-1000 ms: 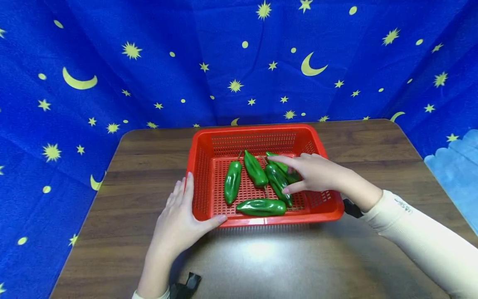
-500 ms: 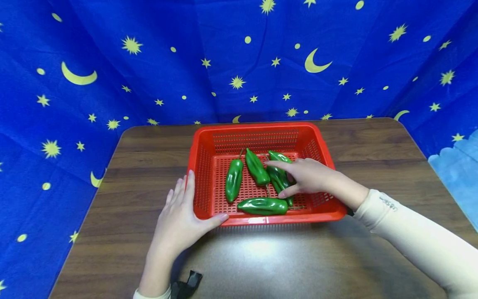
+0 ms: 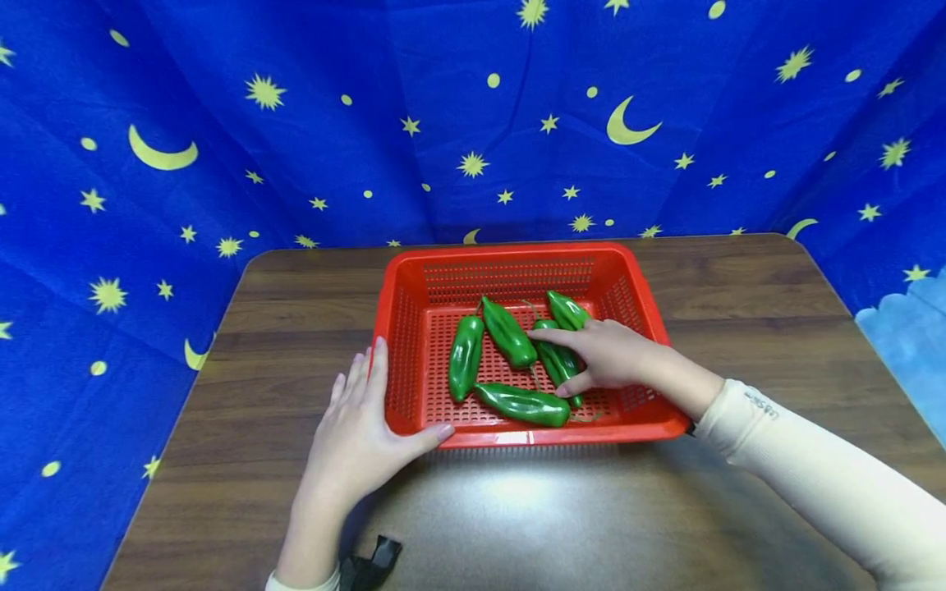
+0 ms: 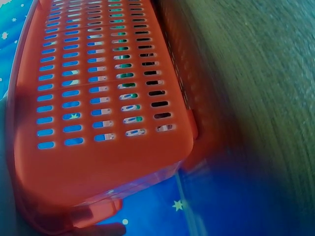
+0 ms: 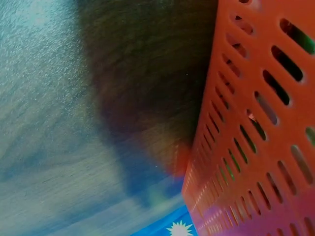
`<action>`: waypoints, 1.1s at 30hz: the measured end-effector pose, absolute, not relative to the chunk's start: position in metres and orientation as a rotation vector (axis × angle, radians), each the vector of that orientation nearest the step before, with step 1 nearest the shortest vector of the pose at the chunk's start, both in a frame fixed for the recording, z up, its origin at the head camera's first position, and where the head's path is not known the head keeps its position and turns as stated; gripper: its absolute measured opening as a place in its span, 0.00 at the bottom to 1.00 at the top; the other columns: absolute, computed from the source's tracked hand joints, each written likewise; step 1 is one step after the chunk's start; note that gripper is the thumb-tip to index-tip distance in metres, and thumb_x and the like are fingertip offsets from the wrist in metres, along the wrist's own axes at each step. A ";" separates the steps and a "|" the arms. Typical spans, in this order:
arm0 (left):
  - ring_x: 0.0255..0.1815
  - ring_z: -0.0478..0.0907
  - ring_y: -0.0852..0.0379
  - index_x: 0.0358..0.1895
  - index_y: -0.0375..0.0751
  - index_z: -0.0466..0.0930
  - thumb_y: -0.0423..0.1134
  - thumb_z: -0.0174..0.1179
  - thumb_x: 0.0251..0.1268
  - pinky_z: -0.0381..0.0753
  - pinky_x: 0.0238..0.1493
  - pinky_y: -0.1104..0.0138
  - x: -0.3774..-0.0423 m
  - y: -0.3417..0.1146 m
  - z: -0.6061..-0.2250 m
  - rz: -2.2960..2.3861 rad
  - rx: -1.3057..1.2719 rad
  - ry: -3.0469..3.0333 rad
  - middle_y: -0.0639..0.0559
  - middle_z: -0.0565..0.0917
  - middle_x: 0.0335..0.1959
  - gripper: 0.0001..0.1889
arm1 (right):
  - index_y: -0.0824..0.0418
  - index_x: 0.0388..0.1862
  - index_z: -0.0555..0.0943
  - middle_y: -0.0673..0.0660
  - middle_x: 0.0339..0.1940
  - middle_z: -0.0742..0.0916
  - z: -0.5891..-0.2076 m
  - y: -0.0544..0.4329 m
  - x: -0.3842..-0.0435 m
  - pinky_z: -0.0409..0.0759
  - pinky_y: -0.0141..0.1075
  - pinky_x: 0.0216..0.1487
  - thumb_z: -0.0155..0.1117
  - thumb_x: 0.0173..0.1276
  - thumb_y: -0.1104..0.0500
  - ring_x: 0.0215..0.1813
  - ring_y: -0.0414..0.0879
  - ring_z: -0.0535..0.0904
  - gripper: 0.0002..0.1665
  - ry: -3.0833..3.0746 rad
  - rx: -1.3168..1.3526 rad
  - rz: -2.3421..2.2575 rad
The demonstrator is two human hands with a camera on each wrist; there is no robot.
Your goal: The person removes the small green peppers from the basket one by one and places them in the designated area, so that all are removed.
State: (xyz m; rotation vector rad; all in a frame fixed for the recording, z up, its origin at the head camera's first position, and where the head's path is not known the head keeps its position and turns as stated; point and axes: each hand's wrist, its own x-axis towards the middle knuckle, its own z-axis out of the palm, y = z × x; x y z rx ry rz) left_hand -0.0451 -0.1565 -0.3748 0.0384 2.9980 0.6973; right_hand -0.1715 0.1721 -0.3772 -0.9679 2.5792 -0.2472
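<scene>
A red plastic basket (image 3: 510, 252) with slotted walls stands on the table, holding several green peppers. My left hand (image 3: 355, 443) rests against its near left corner, fingers straight along the left wall and thumb over the front rim. My right hand (image 3: 609, 353) reaches in over the right wall. Its index finger and thumb are spread across one green pepper (image 3: 556, 355), hiding part of it. Another pepper (image 3: 567, 309) lies partly under that hand. Farther left are an upright-lying pepper (image 3: 466, 359), a slanted one (image 3: 508, 332) and one by the front wall (image 3: 523, 405).
The brown wooden table (image 3: 296, 304) extends around the basket. Behind it hangs a blue cloth (image 3: 443, 123) with yellow stars and moons. A black strap (image 3: 373, 562) is at my left wrist.
The far right pepper has slid right and the front pepper has turned, its left tip swinging back. My right hand has shifted slightly toward the left since the first frame. The left hand stays put.
</scene>
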 end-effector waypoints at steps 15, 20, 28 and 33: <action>0.82 0.47 0.38 0.81 0.48 0.34 0.82 0.61 0.40 0.47 0.79 0.42 -0.044 -0.154 -0.374 0.702 0.023 2.984 0.37 0.49 0.81 0.71 | 0.42 0.77 0.64 0.49 0.38 0.84 -0.373 0.176 -0.168 0.74 0.39 0.41 0.77 0.53 0.37 0.38 0.43 0.77 0.54 2.646 -0.978 -0.378; 0.82 0.48 0.38 0.81 0.48 0.34 0.82 0.61 0.40 0.47 0.79 0.42 -0.045 -0.155 -0.373 0.698 0.021 2.985 0.37 0.49 0.81 0.71 | 0.41 0.77 0.63 0.47 0.33 0.82 -0.360 0.179 -0.165 0.72 0.37 0.38 0.77 0.52 0.36 0.37 0.43 0.74 0.55 2.672 -0.958 -0.428; 0.82 0.47 0.38 0.81 0.49 0.33 0.81 0.62 0.41 0.47 0.79 0.42 -0.044 -0.155 -0.373 0.705 0.013 2.978 0.37 0.48 0.81 0.70 | 0.35 0.77 0.60 0.49 0.30 0.80 -0.337 0.188 -0.160 0.69 0.35 0.34 0.77 0.52 0.36 0.34 0.43 0.71 0.56 2.700 -0.900 -0.480; 0.82 0.46 0.38 0.81 0.48 0.33 0.83 0.60 0.39 0.47 0.79 0.42 -0.044 -0.154 -0.373 0.699 0.011 2.976 0.37 0.48 0.81 0.71 | 0.35 0.77 0.59 0.51 0.32 0.80 -0.326 0.193 -0.156 0.69 0.35 0.31 0.77 0.52 0.36 0.34 0.44 0.70 0.56 2.704 -0.868 -0.518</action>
